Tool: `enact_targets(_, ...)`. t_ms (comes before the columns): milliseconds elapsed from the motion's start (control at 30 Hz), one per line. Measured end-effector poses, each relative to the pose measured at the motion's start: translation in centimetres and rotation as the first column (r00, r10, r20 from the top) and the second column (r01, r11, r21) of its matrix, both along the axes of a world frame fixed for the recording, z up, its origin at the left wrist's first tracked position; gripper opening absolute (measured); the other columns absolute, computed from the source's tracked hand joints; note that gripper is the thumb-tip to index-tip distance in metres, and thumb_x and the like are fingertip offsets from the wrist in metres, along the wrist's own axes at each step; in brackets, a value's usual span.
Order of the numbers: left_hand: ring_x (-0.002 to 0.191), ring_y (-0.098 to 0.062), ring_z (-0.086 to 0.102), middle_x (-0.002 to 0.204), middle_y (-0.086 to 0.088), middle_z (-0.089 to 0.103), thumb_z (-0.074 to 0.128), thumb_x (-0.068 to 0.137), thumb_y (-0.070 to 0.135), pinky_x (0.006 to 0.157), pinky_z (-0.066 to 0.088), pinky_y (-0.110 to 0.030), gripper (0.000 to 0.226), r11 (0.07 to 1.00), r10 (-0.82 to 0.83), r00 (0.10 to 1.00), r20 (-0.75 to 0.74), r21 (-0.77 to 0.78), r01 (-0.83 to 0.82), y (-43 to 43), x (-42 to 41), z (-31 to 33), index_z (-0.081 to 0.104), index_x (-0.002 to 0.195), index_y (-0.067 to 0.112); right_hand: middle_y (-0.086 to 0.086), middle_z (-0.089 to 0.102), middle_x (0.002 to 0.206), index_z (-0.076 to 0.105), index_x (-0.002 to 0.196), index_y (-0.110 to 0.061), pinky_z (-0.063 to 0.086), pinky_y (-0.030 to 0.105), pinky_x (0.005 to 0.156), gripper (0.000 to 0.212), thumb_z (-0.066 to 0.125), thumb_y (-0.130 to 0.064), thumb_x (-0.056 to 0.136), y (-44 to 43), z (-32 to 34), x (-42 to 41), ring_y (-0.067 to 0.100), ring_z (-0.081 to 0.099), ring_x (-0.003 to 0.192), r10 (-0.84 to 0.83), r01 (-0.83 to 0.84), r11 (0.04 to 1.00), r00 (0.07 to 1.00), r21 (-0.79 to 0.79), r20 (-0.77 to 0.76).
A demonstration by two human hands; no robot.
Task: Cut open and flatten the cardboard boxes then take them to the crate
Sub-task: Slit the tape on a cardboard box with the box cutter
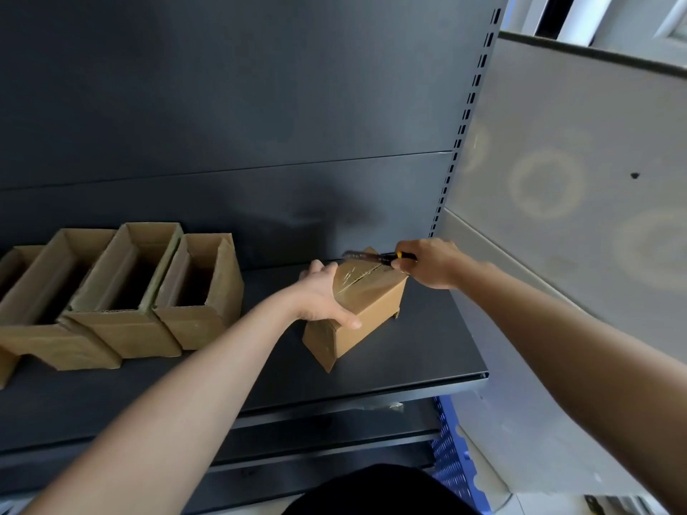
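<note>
A big dark back wall (pixel 223 105) fills most of the view. A grey wall (pixel 557 180) stands on the right. A dark shelf (pixel 409 366) sticks out from the back wall. Below the shelf, low on the right, part of a blue crate (pixel 451 459) with small holes shows.

On the left of the shelf, open boxes (pixel 137 336) sit side by side in a row, touching each other. Their tops are open.

A shut brown box (pixel 368 302) sits on the right part of the shelf, apart from the row. It is turned with one corner toward the person. Shiny tape (pixel 353 280) runs along the line on its top.

The person's left hand (pixel 323 295) holds this box on its left side, with the fingers bent over the far edge and the thumb on the near edge. The right hand (pixel 431 263) is closed tight round the black and yellow handle of a knife (pixel 371 257). The blade lies over the far top corner of the box. It is blurry, so it is not clear if it touches the cardboard.
</note>
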State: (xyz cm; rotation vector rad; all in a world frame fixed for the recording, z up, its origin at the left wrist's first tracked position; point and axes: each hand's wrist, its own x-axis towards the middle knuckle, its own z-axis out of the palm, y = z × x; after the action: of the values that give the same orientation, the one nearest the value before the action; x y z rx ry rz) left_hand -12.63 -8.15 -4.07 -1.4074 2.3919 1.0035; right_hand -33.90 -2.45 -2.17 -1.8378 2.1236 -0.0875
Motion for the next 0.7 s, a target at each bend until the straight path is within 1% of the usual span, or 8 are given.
enact_targets(33,0.140,-0.026,0.015,0.147,0.002,0.015,0.083,0.062,0.045,0.112,0.029,-0.044,0.124,1.000,0.004,1.000,-0.008,-0.007,-0.004,-0.2,0.1,0.0,0.002,0.152,0.019,0.003,0.060,0.085,0.053,0.097,-0.024,0.032,0.036,0.087,0.021,0.038,-0.038,0.100,0.1,0.2,-0.3,0.028,0.054,0.087,0.057,-0.057,0.998,0.996,-0.004,-0.062)
enact_targets(100,0.137,-0.025,0.021,0.143,0.003,0.021,0.081,0.061,0.039,0.111,0.031,-0.045,0.118,0.999,0.013,1.000,-0.020,-0.035,-0.013,-0.5,0.5,0.1,0.007,0.151,0.022,0.001,0.063,0.091,0.053,0.098,-0.026,0.023,0.034,0.085,0.018,0.038,-0.037,0.100,0.1,0.8,-0.6,0.025,0.054,0.087,0.166,-0.173,0.985,0.965,-0.017,-0.202)
enact_targets(167,0.133,-0.022,0.026,0.140,0.003,0.025,0.081,0.062,0.033,0.110,0.031,-0.045,0.111,0.999,0.000,0.999,-0.035,-0.054,-0.002,-0.6,0.8,0.1,0.012,0.149,0.023,-0.004,0.062,0.096,0.053,0.099,-0.029,0.022,0.035,0.084,0.017,0.040,-0.039,0.100,-0.1,1.4,-0.6,0.021,0.054,0.084,0.251,-0.270,0.963,0.907,-0.011,-0.337)
enact_targets(267,0.131,-0.020,0.027,0.140,0.003,0.027,0.080,0.063,0.030,0.109,0.031,-0.046,0.107,0.998,-0.030,0.999,-0.033,-0.062,0.028,-0.6,0.9,0.1,0.015,0.148,0.025,-0.007,0.063,0.097,0.048,0.092,-0.032,0.026,0.038,0.085,0.009,0.043,-0.037,0.098,-0.5,2.0,0.3,0.020,0.057,0.084,0.283,-0.334,0.942,0.832,-0.024,-0.478)
enact_targets(367,0.132,-0.021,0.027,0.142,0.003,0.026,0.080,0.062,0.029,0.108,0.033,-0.046,0.109,0.996,-0.056,0.998,-0.013,-0.070,0.055,-0.6,0.9,0.4,0.014,0.149,0.025,-0.008,0.064,0.098,0.051,0.096,-0.032,0.025,0.038,0.082,0.009,0.043,-0.037,0.097,-0.9,2.7,1.6,0.020,0.057,0.085,0.272,-0.372,0.927,0.742,-0.039,-0.612)
enact_targets(500,0.134,-0.022,0.026,0.147,0.003,0.024,0.079,0.062,0.028,0.107,0.037,-0.045,0.110,0.994,-0.072,0.997,0.007,-0.080,0.072,-0.6,0.9,0.5,0.013,0.150,0.026,-0.008,0.064,0.095,0.057,0.102,-0.031,0.020,0.038,0.078,0.015,0.045,-0.035,0.095,-1.3,3.4,2.8,0.021,0.058,0.085,0.265,-0.356,0.934,0.662,0.017,-0.701)
enact_targets(600,0.136,-0.022,0.023,0.149,0.003,0.022,0.078,0.064,0.025,0.107,0.036,-0.044,0.108,0.993,-0.081,0.997,0.013,-0.082,0.081,-0.4,1.0,0.4,0.013,0.151,0.026,-0.008,0.060,0.083,0.057,0.095,-0.029,0.018,0.038,0.076,0.012,0.046,-0.026,0.092,-1.1,3.5,3.1,0.020,0.057,0.079,0.281,-0.339,0.937,0.599,0.080,-0.750)
enact_targets(700,0.136,-0.022,0.023,0.149,0.003,0.022,0.076,0.065,0.024,0.107,0.036,-0.045,0.107,0.990,-0.095,0.995,0.027,-0.104,0.097,-0.3,1.0,0.4,0.012,0.151,0.025,-0.008,0.059,0.082,0.056,0.094,-0.028,0.016,0.039,0.077,0.011,0.046,-0.022,0.090,-0.9,3.4,3.0,0.020,0.057,0.079,0.272,-0.298,0.949,0.608,0.104,-0.746)
